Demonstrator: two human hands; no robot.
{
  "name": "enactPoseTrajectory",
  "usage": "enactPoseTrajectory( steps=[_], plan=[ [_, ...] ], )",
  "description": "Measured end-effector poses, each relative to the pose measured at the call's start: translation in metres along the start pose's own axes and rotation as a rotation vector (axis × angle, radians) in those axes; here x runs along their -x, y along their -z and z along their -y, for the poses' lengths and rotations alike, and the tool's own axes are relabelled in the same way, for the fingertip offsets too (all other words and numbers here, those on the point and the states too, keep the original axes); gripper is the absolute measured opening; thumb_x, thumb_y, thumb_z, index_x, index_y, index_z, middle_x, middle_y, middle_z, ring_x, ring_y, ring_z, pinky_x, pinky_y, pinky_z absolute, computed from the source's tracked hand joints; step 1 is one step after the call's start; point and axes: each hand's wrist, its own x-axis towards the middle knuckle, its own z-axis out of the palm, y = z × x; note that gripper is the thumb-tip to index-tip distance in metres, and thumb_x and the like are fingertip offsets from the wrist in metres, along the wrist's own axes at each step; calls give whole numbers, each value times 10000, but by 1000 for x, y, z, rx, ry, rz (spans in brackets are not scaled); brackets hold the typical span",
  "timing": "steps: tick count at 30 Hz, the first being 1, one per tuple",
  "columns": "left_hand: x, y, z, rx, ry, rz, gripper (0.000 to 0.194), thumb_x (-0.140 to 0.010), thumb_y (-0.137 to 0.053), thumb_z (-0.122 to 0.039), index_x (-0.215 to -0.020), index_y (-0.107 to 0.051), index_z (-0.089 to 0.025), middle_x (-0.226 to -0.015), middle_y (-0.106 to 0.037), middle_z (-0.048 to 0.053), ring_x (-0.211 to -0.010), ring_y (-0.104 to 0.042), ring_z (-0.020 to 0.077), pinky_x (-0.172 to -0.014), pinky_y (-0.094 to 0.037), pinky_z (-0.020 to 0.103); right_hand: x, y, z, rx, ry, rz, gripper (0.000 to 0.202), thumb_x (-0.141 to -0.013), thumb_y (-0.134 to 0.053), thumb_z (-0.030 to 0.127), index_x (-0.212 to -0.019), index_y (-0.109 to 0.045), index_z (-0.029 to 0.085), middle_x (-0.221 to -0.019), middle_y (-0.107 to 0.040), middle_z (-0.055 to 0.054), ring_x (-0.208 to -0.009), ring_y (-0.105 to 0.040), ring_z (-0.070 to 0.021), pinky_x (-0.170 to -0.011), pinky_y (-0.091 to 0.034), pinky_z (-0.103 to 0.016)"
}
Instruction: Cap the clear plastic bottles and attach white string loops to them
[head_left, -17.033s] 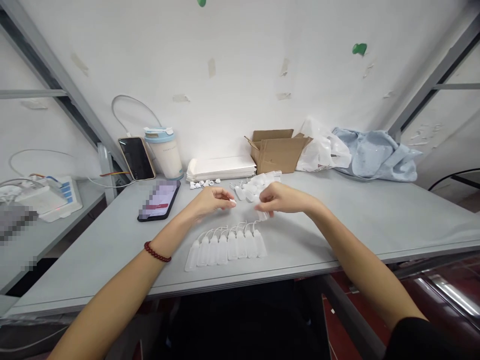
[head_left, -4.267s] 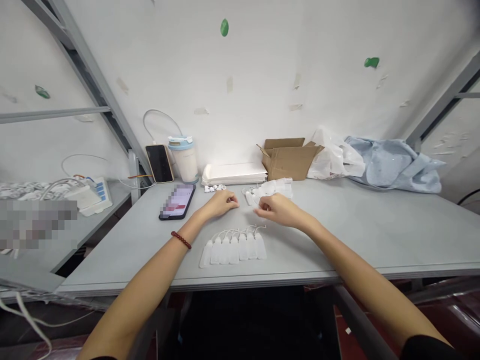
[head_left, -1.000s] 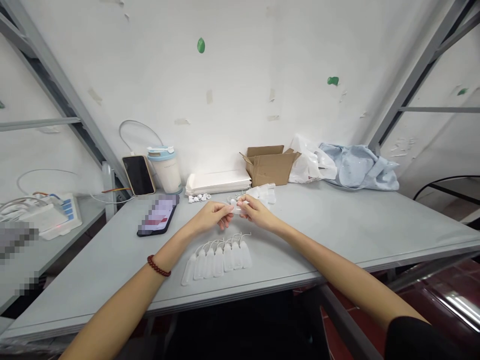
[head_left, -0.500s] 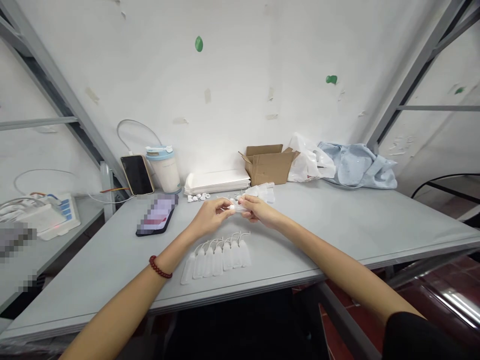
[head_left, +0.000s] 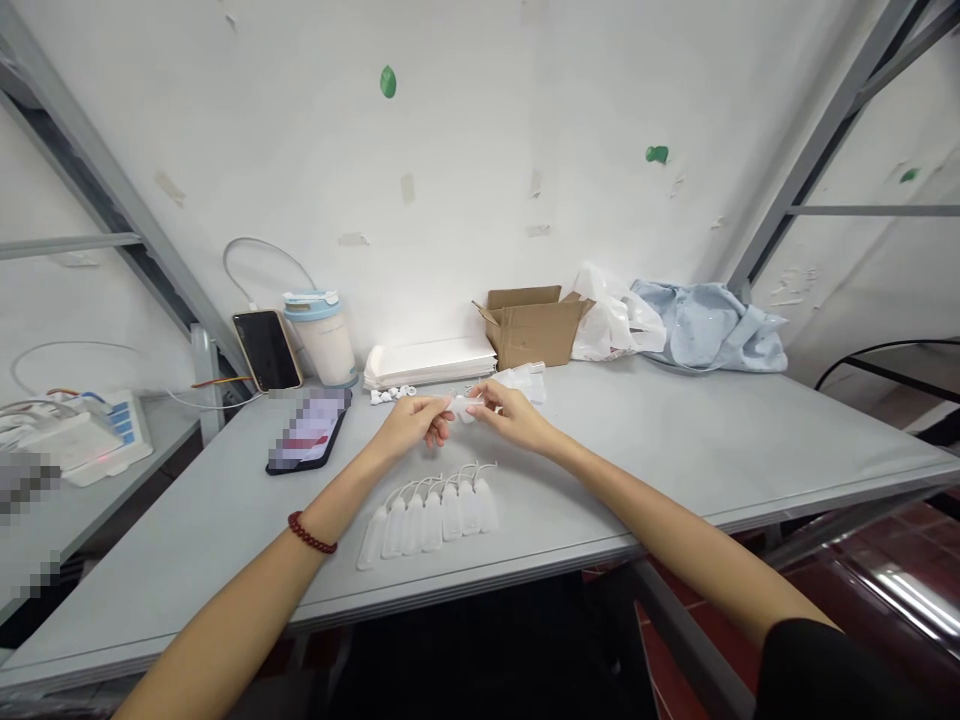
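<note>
Above the grey table, my left hand [head_left: 415, 424] pinches one end of a small translucent plastic piece [head_left: 466, 408]. My right hand [head_left: 510, 412] has its fingers closed on the other side of that piece. Its exact shape is hard to make out between the fingertips. Nearer the front edge lies a row of several translucent bottles [head_left: 431, 520] with thin curved tubes at their tops. Small white caps [head_left: 393, 395] are gathered behind my left hand. More clear plastic pieces [head_left: 529, 380] lie behind my right hand.
A stack of white sheets [head_left: 431, 362], an open cardboard box [head_left: 536, 332], a white plastic bag [head_left: 616, 318] and light blue cloth [head_left: 705, 325] line the wall. To the left are a cup [head_left: 322, 340], an upright phone [head_left: 267, 349] and a flat phone [head_left: 309, 432].
Both hands have shifted slightly left, and the piece between them is turned differently. My left hand's lower fingers now hang more visibly below it. The whole view has moved a little.
</note>
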Motion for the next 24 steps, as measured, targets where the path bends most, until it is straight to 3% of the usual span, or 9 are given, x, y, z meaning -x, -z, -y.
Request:
enactPoseTrajectory(
  steps=[5,9,13,17,24],
  plan=[
    [2,-1,1,195,94,-10,321,-747,-620,-399,-676,-644,-88,-523,-570,13,-448,-504,89,-460,-393,211,-1,-2,-2,232,88,-60,129,-881,-387,230,-916,-490,161,-675,-521,-2,-623,-470,-137,-632,-345,-261],
    [5,-6,2,388,177,12,309,-736,-639,-378,-660,-642,-79,-512,-497,-21,-428,-441,58,-428,-345,184,0,-1,3,207,53,-72,187,-895,-375,265,-787,-496,173,-614,-489,17,-582,-441,-123,-608,-329,-247],
    [7,-8,1,354,169,46,309,-722,-665,-386,-678,-653,-80,-577,-550,12,-479,-467,66,-456,-359,186,1,2,5,130,-11,-69,201,-879,-396,279,-748,-503,172,-608,-485,21,-577,-434,-115,-584,-322,-239],
    [7,-8,0,194,32,54,332,-720,-643,-435,-667,-640,-107,-628,-600,36,-524,-507,96,-508,-402,217,1,2,4,10,-65,-104,255,-866,-407,338,-692,-492,172,-597,-478,19,-575,-440,-114,-559,-334,-236],
    [12,-10,0,-430,-389,-78,288,-859,-454,-331,-657,-572,-164,-632,-601,13,-603,-539,139,-595,-408,257,-1,-2,-2,-173,-169,-82,272,-814,-443,383,-640,-461,176,-590,-434,31,-494,-417,-95,-486,-337,-238]
  ],
)
